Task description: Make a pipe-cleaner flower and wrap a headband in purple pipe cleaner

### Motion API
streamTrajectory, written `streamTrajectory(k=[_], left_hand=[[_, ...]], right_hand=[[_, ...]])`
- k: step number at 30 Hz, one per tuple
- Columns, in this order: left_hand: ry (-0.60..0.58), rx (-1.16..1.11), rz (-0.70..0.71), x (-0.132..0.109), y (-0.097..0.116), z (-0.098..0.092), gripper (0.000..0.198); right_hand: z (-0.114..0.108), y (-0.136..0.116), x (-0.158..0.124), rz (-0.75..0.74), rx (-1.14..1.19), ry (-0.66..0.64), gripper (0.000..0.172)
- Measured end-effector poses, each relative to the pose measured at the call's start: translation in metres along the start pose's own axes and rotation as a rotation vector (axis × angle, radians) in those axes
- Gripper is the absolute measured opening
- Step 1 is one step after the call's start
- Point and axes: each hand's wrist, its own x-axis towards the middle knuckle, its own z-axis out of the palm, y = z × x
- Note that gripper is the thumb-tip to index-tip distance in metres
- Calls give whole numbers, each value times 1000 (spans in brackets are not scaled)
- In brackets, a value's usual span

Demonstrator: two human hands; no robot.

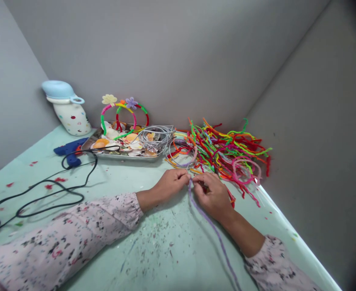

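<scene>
A long purple fuzzy stem hangs from between my fingertips and trails over the pale green table toward the front edge of the view. My left hand pinches near its upper end, on a thin wire ring partly wrapped in pink and purple. Close beside it, my right hand has its thumb and forefinger closed at the stem's top. The exact grip point is small and partly hidden by the fingers.
Behind stand a metal tray of shells, wire coils, flower-topped rings and a bottle. Colourful fuzzy stems are heaped at the right. A blue glue gun with a black cord lies left.
</scene>
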Motion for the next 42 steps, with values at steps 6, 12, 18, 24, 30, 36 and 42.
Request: streamTrajectory(k=[6,12,18,24,30,36,42], left_hand=[[-14,-15,3,-1,0,1,30],[-34,25,10,0,-1,1,29],[-36,59,30,-1,0,1,28],[-39,82,25,-1,1,0,27],[-42,115,37,-1,0,0,29],[-46,128,42,0,-4,1,29],[-38,146,46,0,-5,0,29]], right_hand=[[-2,-2,0,73,56,-2,13],[-1,-1,0,89,61,-14,12],[-1,1,0,110,83,-38,13],[-2,0,1,126,114,-61,12],[-2,0,0,166,131,-92,12],[-4,0,1,183,142,-111,12],[-3,0,0,168,111,-135,14]])
